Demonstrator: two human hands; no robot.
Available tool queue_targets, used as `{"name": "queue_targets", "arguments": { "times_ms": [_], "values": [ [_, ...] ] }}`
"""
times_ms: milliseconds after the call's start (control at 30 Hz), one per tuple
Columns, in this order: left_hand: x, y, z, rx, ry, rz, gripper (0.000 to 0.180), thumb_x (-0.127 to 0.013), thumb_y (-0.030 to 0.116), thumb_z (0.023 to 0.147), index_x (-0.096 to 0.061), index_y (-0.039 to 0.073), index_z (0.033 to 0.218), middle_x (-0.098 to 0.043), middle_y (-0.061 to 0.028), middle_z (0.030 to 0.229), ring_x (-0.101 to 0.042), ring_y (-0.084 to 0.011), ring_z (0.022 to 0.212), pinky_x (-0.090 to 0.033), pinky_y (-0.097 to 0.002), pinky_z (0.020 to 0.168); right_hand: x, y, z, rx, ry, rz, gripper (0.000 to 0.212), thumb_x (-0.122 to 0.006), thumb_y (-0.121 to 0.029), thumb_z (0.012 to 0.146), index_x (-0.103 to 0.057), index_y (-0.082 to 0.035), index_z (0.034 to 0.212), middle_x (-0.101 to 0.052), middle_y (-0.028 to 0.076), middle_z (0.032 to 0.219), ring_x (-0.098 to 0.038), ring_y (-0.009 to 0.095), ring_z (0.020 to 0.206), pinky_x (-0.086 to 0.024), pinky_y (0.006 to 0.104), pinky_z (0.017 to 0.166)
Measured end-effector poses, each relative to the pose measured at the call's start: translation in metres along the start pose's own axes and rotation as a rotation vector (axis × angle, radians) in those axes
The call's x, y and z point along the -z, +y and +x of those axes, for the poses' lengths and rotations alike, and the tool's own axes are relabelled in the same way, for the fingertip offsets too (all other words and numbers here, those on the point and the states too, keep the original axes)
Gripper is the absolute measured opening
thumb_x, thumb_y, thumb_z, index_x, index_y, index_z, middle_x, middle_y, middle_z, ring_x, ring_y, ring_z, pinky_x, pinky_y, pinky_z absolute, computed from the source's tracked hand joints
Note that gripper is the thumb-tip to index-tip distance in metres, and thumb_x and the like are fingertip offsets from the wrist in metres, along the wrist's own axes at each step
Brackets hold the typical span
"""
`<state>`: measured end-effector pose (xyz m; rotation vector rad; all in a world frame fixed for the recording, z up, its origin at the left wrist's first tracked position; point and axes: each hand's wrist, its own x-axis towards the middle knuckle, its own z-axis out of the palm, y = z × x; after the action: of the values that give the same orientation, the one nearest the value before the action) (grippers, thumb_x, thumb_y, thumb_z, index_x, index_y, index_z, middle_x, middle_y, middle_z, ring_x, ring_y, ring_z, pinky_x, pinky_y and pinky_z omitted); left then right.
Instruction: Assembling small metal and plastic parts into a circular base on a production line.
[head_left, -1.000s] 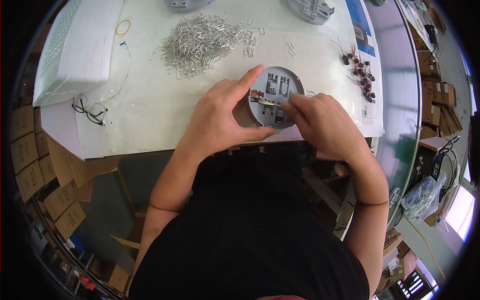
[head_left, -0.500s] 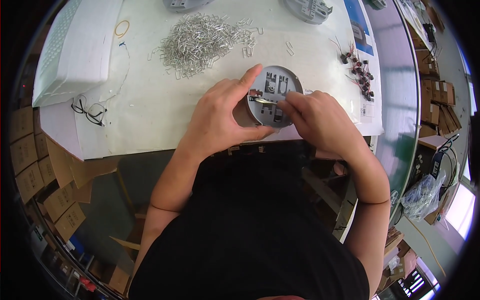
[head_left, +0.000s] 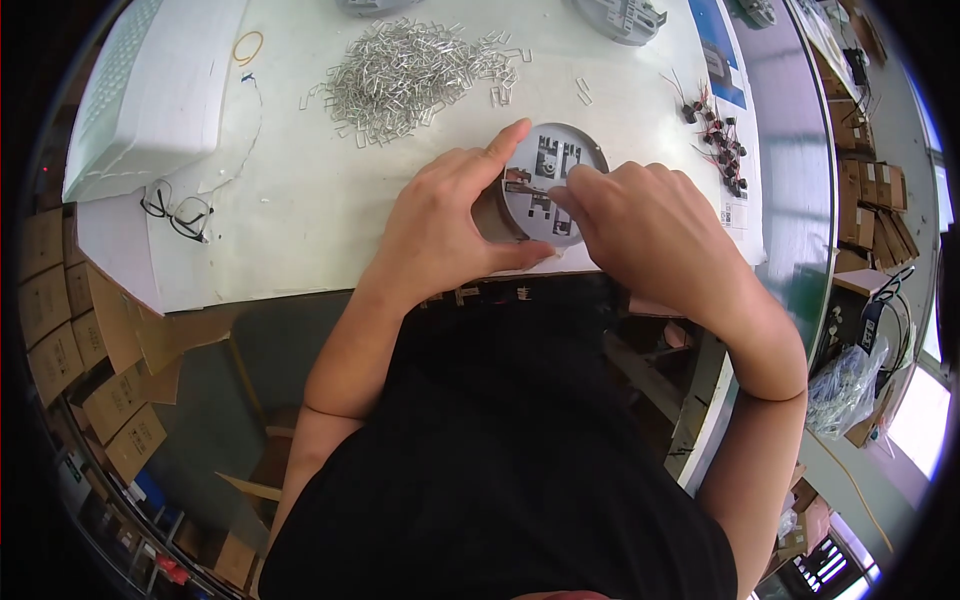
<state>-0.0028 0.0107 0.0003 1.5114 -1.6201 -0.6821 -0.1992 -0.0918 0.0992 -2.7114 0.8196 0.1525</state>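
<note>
A round grey plastic housing (head_left: pixel 522 222) with moulded slots and posts inside sits at the table's front edge, its open face towards me. My left hand (head_left: pixel 440 215) grips its left side, thumb at the near rim and forefinger up along the far left rim. Over the right half of the housing, my right hand (head_left: pixel 650 220) is closed, its thumb and forefinger pinched close above the slots. Whatever lies in that pinch is hidden by the fingers. Beyond my hands lies a heap of U-shaped metal wire clips (head_left: pixel 405 85).
Two loose clips (head_left: pixel 584 91) lie right of the heap. More grey housings (head_left: pixel 625 18) stand at the far edge. Small black parts with red wires (head_left: pixel 718 140) lie at right. Eyeglasses (head_left: pixel 180 215), a yellow rubber band (head_left: pixel 247 47) and a white foam box (head_left: pixel 150 110) are at left.
My right hand has moved slightly and turned over the housing, its elbow swinging outward. The slim silvery thing seen at its fingertips before no longer shows clearly. My left hand keeps its grip.
</note>
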Motion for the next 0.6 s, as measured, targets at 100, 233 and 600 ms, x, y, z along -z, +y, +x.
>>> {"name": "queue_targets", "arguments": {
  "times_ms": [100,233,600],
  "values": [
    [-0.002,0.000,-0.002,-0.002,0.000,-0.010,0.110,-0.099,0.045,0.068,-0.051,0.013,0.161,-0.072,-0.0114,0.101,-0.069,-0.0311,0.095,-0.055,-0.0435,0.092,-0.002,-0.002,-0.002,-0.009,-0.013,-0.004,0.024,-0.065,-0.022,0.105,-0.065,-0.005,0.087,-0.063,0.019,0.065,-0.064,0.044,0.064,-0.049,0.0542,0.060],
    [-0.003,0.001,-0.004,-0.011,0.000,-0.013,0.111,-0.099,0.045,0.067,-0.051,0.013,0.162,-0.072,-0.0114,0.101,-0.069,-0.0313,0.095,-0.055,-0.0434,0.092,-0.003,-0.001,-0.007,-0.038,-0.039,-0.008,0.023,-0.064,-0.021,0.105,-0.065,-0.005,0.089,-0.062,0.019,0.065,-0.064,0.044,0.065,-0.049,0.0544,0.061],
    [0.011,-0.002,-0.006,0.003,-0.055,-0.032,0.100,-0.096,0.025,0.075,-0.049,0.012,0.163,-0.072,-0.0134,0.106,-0.068,-0.0315,0.095,-0.055,-0.0430,0.091,-0.022,0.026,-0.010,-0.054,-0.092,0.094,0.024,-0.070,-0.025,0.102,-0.070,-0.003,0.093,-0.072,0.017,0.079,-0.071,0.042,0.071,-0.056,0.0486,0.063]
  ]
}}
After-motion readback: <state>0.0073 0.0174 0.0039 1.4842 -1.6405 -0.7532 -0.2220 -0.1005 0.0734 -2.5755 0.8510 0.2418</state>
